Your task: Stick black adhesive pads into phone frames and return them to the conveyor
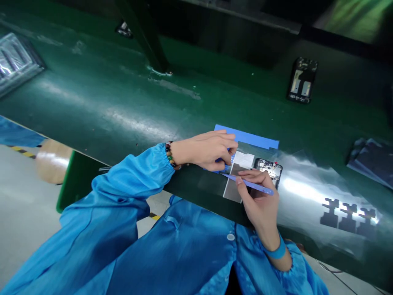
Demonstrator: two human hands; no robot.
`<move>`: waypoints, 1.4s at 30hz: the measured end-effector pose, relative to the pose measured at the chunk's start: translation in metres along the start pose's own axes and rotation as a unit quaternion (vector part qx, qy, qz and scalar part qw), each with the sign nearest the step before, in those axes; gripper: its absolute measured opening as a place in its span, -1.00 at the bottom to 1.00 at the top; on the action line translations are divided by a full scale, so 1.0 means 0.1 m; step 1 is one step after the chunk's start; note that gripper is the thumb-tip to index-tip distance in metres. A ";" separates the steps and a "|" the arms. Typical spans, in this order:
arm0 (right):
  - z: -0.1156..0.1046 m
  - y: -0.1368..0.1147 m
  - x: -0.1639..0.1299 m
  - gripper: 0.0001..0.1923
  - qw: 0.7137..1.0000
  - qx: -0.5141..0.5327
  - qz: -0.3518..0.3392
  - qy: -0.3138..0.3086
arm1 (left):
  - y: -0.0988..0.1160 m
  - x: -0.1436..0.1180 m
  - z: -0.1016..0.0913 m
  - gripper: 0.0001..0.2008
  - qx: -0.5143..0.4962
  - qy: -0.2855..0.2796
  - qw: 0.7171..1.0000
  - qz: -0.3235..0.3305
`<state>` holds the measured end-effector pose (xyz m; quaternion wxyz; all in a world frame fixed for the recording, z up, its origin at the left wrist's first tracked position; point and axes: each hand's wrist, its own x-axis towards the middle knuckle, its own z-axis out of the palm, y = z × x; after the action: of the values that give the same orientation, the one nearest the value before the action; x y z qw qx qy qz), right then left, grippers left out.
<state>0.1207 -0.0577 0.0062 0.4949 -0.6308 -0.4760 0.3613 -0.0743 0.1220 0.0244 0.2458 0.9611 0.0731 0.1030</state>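
My right hand [260, 200] grips a pair of purple tweezers [256, 187], whose thin tip points left toward the fingers of my other hand. My left hand [211, 151] is palm down with curled fingers, over small blue pieces at the bench edge; what its fingertips pinch is hidden. Between the hands lies a flat rectangular piece, white at the top and grey-brown below [236, 182]. An opened phone [270, 169] with a bare circuit board lies just beyond my right fingers, partly covered by them. Behind both hands runs a blue strip [251, 138].
Clear film [301, 176] with several dark cut-out stickers [348, 217] spreads to the right. Another opened phone [303, 80] lies farther back. Dark flat sheets [371, 159] are stacked at right, wrapped trays [15, 61] at left. A green post [147, 37] rises from the green bench [92, 94].
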 end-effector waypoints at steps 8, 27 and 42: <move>0.02 -0.08 0.02 -0.74 1.000 0.021 0.000 -0.011 | 0.05 0.03 0.00 -0.86 0.020 -0.011 1.000 -0.005; -0.95 0.35 0.37 -0.64 0.985 0.084 0.018 0.149 | 0.18 0.65 0.42 -0.76 -0.003 0.082 0.997 0.015; -1.39 0.35 0.27 -0.67 0.968 0.075 -0.017 0.239 | 0.28 0.67 0.58 -0.80 0.147 0.100 0.983 0.047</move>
<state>0.2659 -0.0731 0.0069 0.6462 -0.6520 -0.3260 0.2261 0.0063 0.0839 -0.0005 0.0881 0.9740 0.0662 0.1982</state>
